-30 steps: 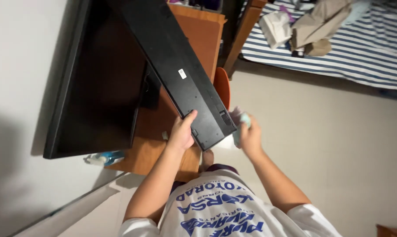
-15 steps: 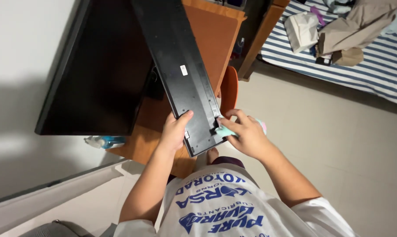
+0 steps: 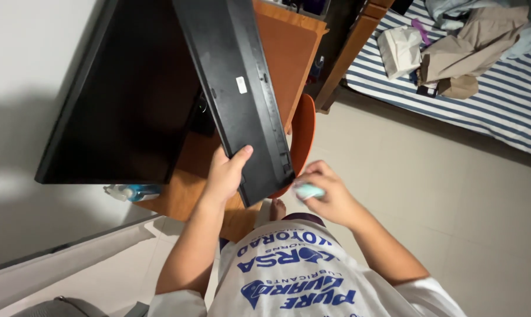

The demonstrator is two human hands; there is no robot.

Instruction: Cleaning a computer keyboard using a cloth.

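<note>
My left hand (image 3: 225,171) grips the near end of a long black keyboard (image 3: 236,88), held upside down with its flat underside and a small white label facing me. It slants up over the wooden desk (image 3: 289,53). My right hand (image 3: 327,194) is just off the keyboard's near right corner, fingers closed on a small pale green cloth (image 3: 308,191). The cloth is apart from the keyboard.
A large black monitor (image 3: 130,100) stands on the desk to the left. A blue spray bottle (image 3: 133,191) lies near the desk's edge. An orange chair (image 3: 303,132) sits under the keyboard. A striped bed (image 3: 488,100) with clothes and a bag fills the upper right.
My right hand with the cloth has come off the keyboard's corner and moved slightly down and away. The keyboard has tilted more edge-on and shifted a little left.
</note>
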